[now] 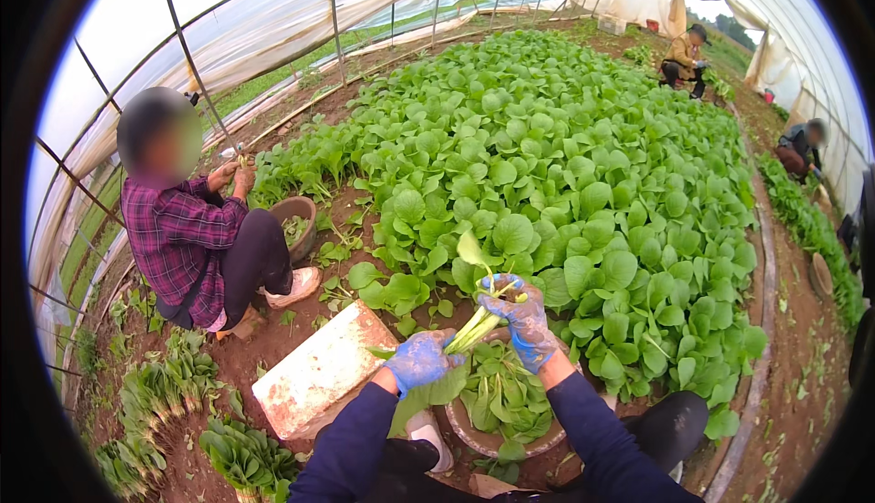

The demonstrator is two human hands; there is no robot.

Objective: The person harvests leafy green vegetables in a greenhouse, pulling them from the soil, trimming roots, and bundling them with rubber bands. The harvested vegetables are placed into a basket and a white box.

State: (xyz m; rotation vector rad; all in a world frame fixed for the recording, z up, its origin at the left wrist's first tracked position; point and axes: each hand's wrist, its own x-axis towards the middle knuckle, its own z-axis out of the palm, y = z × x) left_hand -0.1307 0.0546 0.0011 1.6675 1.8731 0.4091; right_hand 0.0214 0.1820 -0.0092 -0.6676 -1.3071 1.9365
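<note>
Both my hands wear blue gloves smeared with soil. My left hand (422, 361) grips a bunch of leafy greens (473, 331) around the leaf end of its pale stalks, the leaves hanging below the wrist. At the upper end of the bunch my right hand (523, 318) has its fingers closed around the stalk bases, where a yellowish leaf (472, 250) sticks up. Under my hands, between my legs, stands a round basin (459, 428) with loose green leaves (502, 393) inside.
A dirt-stained white foam block (328, 366) lies left of the basin. Bundled greens (246, 455) stand at lower left. Dense leafy plants (547, 161) grow ahead. A person in a plaid shirt (184, 223) crouches at left beside another basin (311, 229); others work at far right.
</note>
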